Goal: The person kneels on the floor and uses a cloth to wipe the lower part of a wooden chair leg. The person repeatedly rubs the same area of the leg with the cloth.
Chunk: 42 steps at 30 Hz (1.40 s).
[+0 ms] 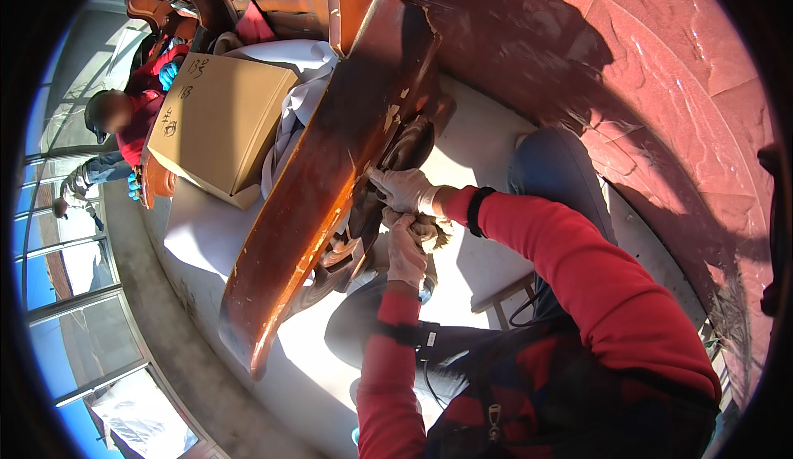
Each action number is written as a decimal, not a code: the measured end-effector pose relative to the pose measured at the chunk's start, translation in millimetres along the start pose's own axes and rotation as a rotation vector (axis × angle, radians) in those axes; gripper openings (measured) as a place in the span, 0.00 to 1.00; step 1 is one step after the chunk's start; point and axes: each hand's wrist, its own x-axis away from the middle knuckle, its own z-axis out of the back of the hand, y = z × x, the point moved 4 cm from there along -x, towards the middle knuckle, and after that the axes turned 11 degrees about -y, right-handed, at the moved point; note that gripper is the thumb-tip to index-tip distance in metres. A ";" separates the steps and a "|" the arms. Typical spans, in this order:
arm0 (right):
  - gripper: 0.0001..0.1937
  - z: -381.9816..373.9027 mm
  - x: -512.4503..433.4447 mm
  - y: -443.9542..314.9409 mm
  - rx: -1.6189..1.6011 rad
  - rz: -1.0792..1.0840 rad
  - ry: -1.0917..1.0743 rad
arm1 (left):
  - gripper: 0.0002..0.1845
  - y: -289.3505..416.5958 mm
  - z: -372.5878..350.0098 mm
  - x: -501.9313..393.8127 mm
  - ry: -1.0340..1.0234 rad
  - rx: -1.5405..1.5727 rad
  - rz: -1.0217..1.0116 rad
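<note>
A brown wooden bench armrest, glossy and with chipped varnish, slants across the middle; carved wood shows beneath it. My right hand, in a whitish glove, has its fingertips against the underside edge of the armrest. Whether it grips anything is unclear. Just below it, my left hand, gloved too, is closed on a crumpled, dirty beige cloth. The two hands are close together beside the carved part, and the cloth lies between them. Their inner sides are partly hidden.
A cardboard box with handwriting rests on pale sheeting left of the armrest. A person in red with blue gloves is beyond it. A small stool stands near my knees. Reddish stone-patterned surface lies at right, windows at left.
</note>
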 end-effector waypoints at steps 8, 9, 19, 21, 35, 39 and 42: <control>0.12 -17.8 -10.1 60.2 -0.064 0.006 0.096 | 0.06 -9.4 -23.8 -1.5 0.091 -0.112 0.030; 0.12 -19.2 -14.1 79.0 -0.239 -0.055 0.163 | 0.06 -10.1 -26.2 -1.0 0.075 -0.093 0.016; 0.11 38.4 6.2 109.3 -0.387 -0.489 0.460 | 0.15 -1.6 -49.4 2.3 -0.051 0.009 -0.032; 0.12 38.5 0.2 104.6 0.105 -0.424 0.406 | 0.16 0.3 -55.2 2.2 -0.034 0.021 -0.024; 0.06 20.5 -50.7 130.1 -0.220 -0.435 0.563 | 0.15 -1.5 -36.4 -8.4 0.037 -0.005 0.018; 0.07 26.5 -38.8 99.3 -0.152 -0.336 0.769 | 0.10 -2.0 -35.5 -11.8 0.047 0.011 0.024; 0.09 21.0 -28.9 77.4 -0.352 -0.229 0.776 | 0.09 -5.0 -21.5 -12.9 0.135 -0.009 0.010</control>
